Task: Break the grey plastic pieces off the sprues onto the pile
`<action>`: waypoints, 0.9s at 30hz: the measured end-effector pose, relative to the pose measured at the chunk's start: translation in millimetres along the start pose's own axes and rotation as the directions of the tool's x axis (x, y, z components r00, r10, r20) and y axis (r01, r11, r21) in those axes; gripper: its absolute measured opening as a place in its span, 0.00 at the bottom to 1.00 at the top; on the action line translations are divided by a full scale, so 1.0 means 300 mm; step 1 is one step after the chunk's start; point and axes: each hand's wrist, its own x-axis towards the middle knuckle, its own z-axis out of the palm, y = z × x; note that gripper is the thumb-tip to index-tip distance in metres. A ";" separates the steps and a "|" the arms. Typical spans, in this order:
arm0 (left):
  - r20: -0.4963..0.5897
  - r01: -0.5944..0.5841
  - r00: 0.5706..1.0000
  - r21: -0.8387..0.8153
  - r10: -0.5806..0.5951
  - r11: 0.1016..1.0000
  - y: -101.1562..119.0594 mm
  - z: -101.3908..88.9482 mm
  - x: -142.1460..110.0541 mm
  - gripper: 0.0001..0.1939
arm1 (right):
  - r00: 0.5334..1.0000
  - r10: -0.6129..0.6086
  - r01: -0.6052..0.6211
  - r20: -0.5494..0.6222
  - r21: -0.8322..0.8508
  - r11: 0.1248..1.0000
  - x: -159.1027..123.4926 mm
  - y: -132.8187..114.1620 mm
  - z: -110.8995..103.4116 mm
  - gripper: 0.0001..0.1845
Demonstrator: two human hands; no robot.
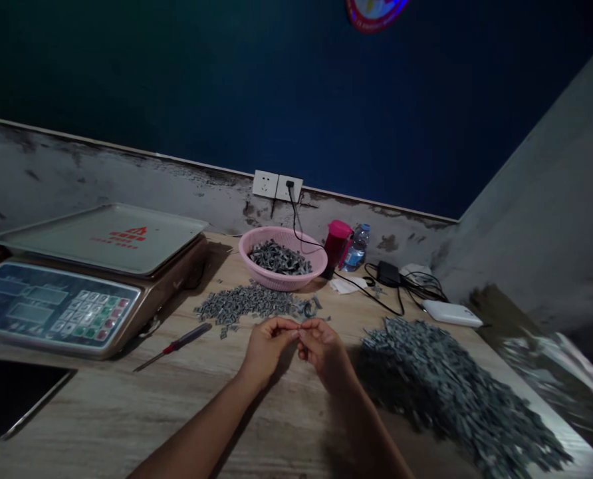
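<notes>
My left hand (270,346) and my right hand (321,347) meet fingertip to fingertip above the middle of the table. Both are closed in a pinch, and whatever lies between the fingertips is too small or hidden to make out. Just beyond them spreads a heap of small grey parts (241,303), with a few larger curved grey pieces (307,307) at its right end. Behind that heap stands a pink plastic basket (289,283) holding more grey pieces. To the right of my right hand lies a large pile of long, thin grey parts (456,386).
At left stands a weighing scale (102,243), with a screwdriver (179,346) beside it and a dark flat tablet-like object (17,399) in front. A pink-lidded cup (337,241), a water bottle (357,249), black cables (416,283) and a white device (451,313) line the back right.
</notes>
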 end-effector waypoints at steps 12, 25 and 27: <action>0.132 0.016 0.991 -0.082 -0.005 0.997 0.030 0.002 -0.001 0.17 | 0.994 0.024 -0.029 0.106 0.047 0.998 -0.012 -0.031 -0.012 0.16; 0.187 -0.099 0.979 0.115 0.076 0.988 0.023 0.004 -0.012 0.22 | 0.990 -0.064 0.074 0.125 -0.081 0.994 -0.003 -0.026 -0.024 0.10; 0.149 -0.269 0.962 0.355 0.230 0.895 0.014 0.005 -0.023 0.16 | 0.991 -0.023 0.023 0.134 0.000 1.000 -0.005 -0.014 -0.016 0.10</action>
